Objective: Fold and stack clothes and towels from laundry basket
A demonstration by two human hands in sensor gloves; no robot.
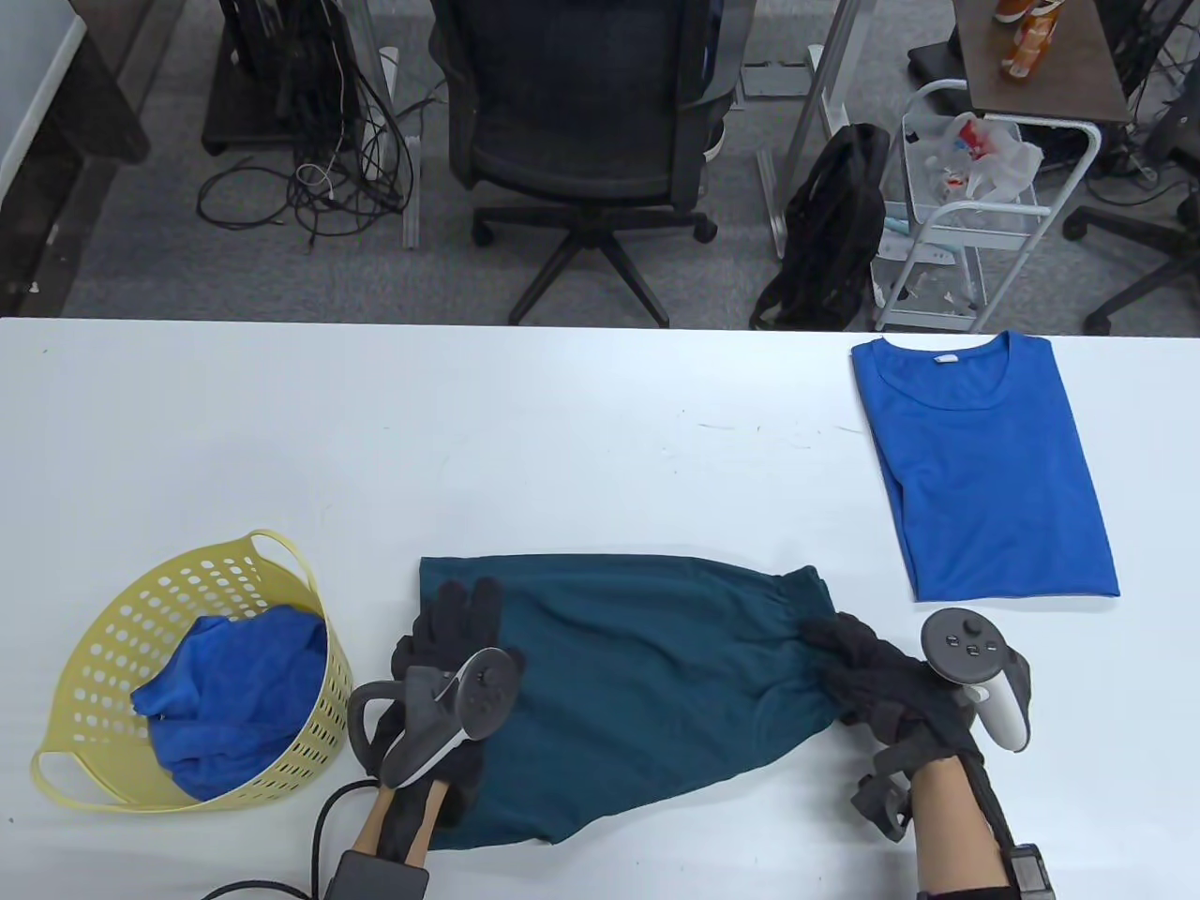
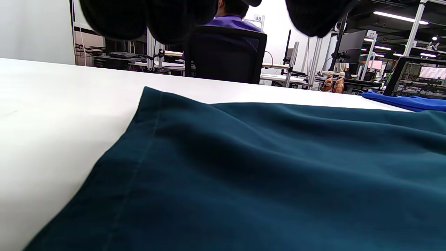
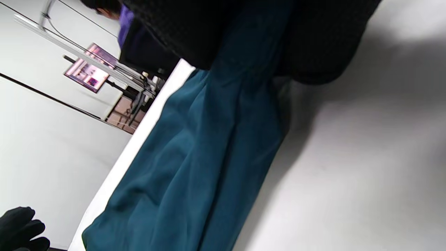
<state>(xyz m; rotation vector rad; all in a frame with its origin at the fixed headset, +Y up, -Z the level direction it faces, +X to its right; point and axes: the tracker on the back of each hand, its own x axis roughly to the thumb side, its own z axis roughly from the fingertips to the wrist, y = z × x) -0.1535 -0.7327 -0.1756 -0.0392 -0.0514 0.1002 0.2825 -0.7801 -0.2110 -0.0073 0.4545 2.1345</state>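
A dark teal garment (image 1: 637,675) lies spread across the near middle of the white table (image 1: 469,450). My left hand (image 1: 448,630) lies flat on its left end with straight fingers. My right hand (image 1: 848,656) pinches the gathered right end of the garment (image 3: 240,69). In the left wrist view the teal cloth (image 2: 264,174) fills the foreground. A folded blue T-shirt (image 1: 984,459) lies at the far right. The yellow laundry basket (image 1: 112,656) stands at the near left with a blue towel (image 1: 234,684) inside.
An office chair (image 1: 581,122) stands beyond the table's far edge, with a black bag (image 1: 834,225) and a white wire cart (image 1: 966,216) to its right. Bare table surface runs across the middle and far left.
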